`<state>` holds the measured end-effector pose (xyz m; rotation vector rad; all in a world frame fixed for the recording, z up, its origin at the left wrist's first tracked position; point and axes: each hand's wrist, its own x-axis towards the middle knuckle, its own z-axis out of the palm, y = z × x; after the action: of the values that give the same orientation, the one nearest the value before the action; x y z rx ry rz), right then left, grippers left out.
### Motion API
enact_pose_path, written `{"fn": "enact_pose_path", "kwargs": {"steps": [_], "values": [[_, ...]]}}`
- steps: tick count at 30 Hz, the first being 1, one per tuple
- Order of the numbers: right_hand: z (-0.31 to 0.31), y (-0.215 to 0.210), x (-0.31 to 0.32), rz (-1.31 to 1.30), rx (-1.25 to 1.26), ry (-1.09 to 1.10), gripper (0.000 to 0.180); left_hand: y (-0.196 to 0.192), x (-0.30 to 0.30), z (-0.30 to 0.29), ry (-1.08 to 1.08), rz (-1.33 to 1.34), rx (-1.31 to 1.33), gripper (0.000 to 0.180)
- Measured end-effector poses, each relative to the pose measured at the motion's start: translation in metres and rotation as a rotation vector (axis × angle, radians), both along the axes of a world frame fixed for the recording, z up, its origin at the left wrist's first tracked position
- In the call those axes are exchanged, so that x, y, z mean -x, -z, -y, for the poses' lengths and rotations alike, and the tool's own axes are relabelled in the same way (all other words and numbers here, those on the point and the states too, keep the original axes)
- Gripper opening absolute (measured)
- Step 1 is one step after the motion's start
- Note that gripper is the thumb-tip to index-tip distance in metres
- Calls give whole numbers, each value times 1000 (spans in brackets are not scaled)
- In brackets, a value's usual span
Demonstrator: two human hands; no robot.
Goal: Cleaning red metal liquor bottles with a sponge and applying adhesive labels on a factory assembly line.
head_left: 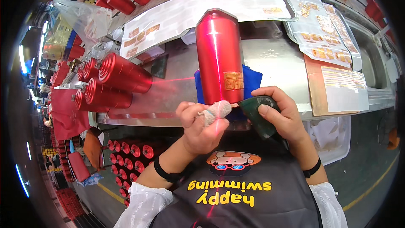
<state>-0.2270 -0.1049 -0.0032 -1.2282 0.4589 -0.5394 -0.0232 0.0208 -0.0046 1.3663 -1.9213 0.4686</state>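
A large red metallic cylinder lies before me on a blue cloth, its near end toward me. A gold patterned decal sits near that end, and a red light line runs along the body. My left hand is at the near end, fingers curled, one finger wrapped in whitish fabric; whether anything is pinched there is hidden. My right hand grips a dark green flat scraper-like tool, thumb on its face, just right of the cylinder's near end.
Several red cylinders lie on the metal bench to the left. Sheets with gold decals lie at the far right, by brown cardboard. A clear bin stands below right. Stacked red cylinders sit below left.
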Motion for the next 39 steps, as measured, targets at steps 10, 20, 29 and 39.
{"fn": "enact_pose_path", "kwargs": {"steps": [10,20,29,39], "values": [[-2,-5,3,-28,-29,8,30,-11,0,23,164,203,60,20],[-3,-4,1,-51,119,-7,29,-12,6,16,11,-354,-181,38],[-4,-6,1,-53,97,-15,28,-8,6,18,8,-397,-174,37],[-6,-6,-1,-33,32,-4,28,-11,12,23,-45,-451,-121,35]]}}
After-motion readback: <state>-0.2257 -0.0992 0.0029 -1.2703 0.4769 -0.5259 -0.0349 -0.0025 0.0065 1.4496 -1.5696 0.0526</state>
